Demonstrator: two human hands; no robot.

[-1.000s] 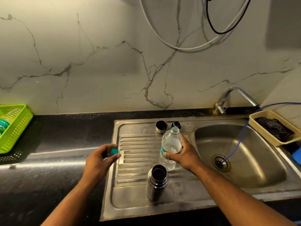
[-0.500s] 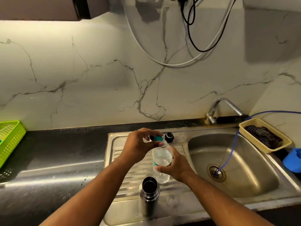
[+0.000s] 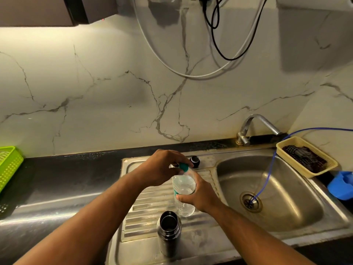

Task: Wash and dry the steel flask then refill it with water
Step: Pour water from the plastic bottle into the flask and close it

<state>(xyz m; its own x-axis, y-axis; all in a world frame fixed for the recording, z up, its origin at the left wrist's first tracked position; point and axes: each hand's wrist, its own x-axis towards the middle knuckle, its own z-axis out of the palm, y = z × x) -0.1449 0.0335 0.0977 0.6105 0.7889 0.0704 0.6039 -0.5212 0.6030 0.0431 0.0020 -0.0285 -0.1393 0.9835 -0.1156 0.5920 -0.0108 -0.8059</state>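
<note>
My right grip (image 3: 200, 196) is wrapped around the middle of the one clear plastic water bottle (image 3: 183, 190), holding it upright over the ribbed drainboard of the steel sink (image 3: 193, 245). My left grip (image 3: 164, 167) is pinched closed on the bottle's small teal screw cap (image 3: 183, 166), which sits at the bottle's mouth. The one dark steel flask (image 3: 169, 233) stands upright and uncapped on the drainboard, just in front of the bottle, its mouth open toward me. One black lid piece (image 3: 194, 161) sits at the back of the drainboard; a second piece beside it is mostly hidden by my left grip. I count one tap (image 3: 256, 125), one tan basket (image 3: 305, 156) right of the basin, and one green basket (image 3: 9, 165) on the dark worktop (image 3: 63, 180).
</note>
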